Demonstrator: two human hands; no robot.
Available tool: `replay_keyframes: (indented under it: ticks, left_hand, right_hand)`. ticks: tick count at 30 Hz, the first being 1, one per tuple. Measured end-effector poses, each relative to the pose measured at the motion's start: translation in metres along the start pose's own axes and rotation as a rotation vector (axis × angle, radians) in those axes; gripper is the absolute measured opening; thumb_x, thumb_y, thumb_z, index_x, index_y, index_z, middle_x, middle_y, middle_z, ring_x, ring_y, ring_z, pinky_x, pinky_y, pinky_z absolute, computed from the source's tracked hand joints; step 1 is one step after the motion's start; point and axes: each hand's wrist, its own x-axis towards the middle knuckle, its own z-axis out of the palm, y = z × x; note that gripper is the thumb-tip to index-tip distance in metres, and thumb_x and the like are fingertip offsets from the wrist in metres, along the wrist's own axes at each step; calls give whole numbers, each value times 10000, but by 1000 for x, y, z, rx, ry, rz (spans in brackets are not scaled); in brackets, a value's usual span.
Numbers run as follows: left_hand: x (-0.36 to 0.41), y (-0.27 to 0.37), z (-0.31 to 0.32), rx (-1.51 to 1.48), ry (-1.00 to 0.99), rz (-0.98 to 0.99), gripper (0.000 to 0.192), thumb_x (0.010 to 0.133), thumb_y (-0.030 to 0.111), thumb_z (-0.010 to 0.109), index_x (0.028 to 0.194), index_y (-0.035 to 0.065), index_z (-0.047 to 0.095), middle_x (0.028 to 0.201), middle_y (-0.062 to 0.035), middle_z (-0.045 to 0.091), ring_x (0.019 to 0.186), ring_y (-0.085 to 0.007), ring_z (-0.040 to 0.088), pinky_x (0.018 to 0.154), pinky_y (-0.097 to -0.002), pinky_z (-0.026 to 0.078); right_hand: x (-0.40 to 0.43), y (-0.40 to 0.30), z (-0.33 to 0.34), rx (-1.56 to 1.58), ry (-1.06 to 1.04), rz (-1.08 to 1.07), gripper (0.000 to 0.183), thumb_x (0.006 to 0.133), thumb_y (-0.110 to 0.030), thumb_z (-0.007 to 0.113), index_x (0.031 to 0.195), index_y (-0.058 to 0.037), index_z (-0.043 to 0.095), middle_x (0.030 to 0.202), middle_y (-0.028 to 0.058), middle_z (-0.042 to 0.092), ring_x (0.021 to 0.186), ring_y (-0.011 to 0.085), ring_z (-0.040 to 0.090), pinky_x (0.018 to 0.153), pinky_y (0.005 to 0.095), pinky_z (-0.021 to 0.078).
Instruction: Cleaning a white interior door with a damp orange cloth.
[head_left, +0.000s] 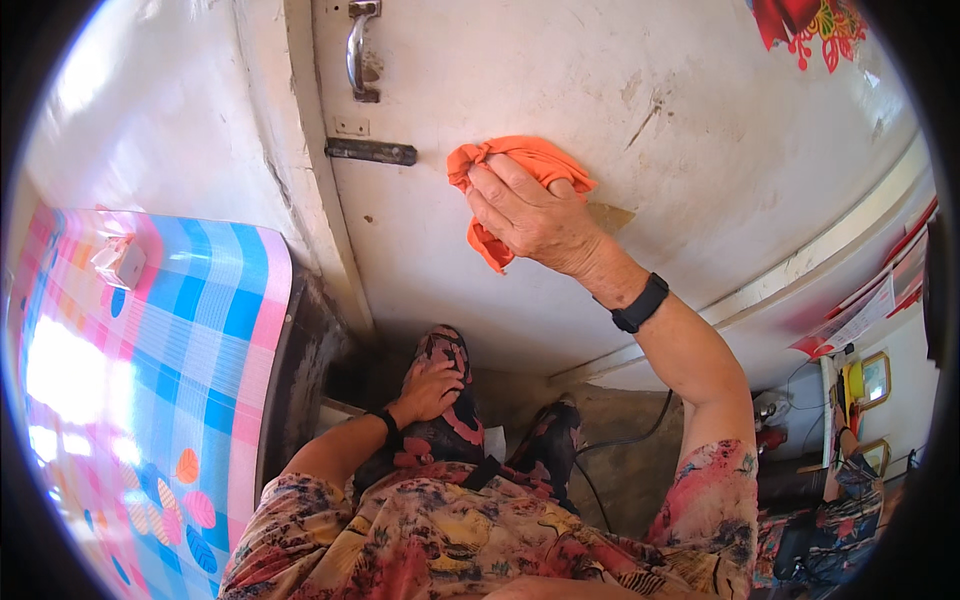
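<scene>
My right hand (525, 206) presses a bunched orange cloth (540, 157) against a white door (465, 315) with stains and scuffs. Left of the cloth, a dark metal bolt (371, 151) is fixed to the door near its edge. Above the bolt is a chrome pull handle (356, 52). My left hand (431, 391) rests on my raised thigh or knee, on patterned dark trousers, with no object visible in it.
At left stands a table with a plaid plastic cover (247, 300), bearing a tissue box (120, 261). A black cable (630, 441) runs over the floor. Red decorations (810, 30) hang on the door. Another person (855, 502) is at the far right.
</scene>
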Motion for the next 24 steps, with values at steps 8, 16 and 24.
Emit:
replay_keyframes:
  ticks: [8, 16, 24]
  left_hand:
    - [-6, 3, 16, -64, -19, -14, 237, 948, 318, 601, 1127, 208, 710, 1384, 39, 622, 1416, -226, 441, 1048, -574, 310]
    - [-13, -5, 16, -91, 56, -50, 256, 946, 319, 590, 1137, 207, 719, 1388, 23, 623, 1431, -212, 422, 1063, -560, 305]
    - [-10, 0, -3, -59, 8, -91, 264, 943, 294, 574, 1143, 193, 714, 1410, 5, 614, 1444, -232, 415, 1064, -570, 309]
  right_hand:
    - [112, 71, -11, -145, 304, 86, 308, 837, -163, 665, 1143, -141, 683, 1199, 0, 633, 1165, 195, 608, 645, 321, 399]
    - [239, 120, -5, -277, 568, 107, 253, 869, -145, 614, 1084, -23, 666, 1089, 95, 636, 1092, 245, 588, 743, 321, 547]
    - [178, 72, 5, -211, 436, 158, 222, 870, -163, 614, 1051, -49, 675, 1066, 69, 624, 1088, 237, 572, 663, 367, 475]
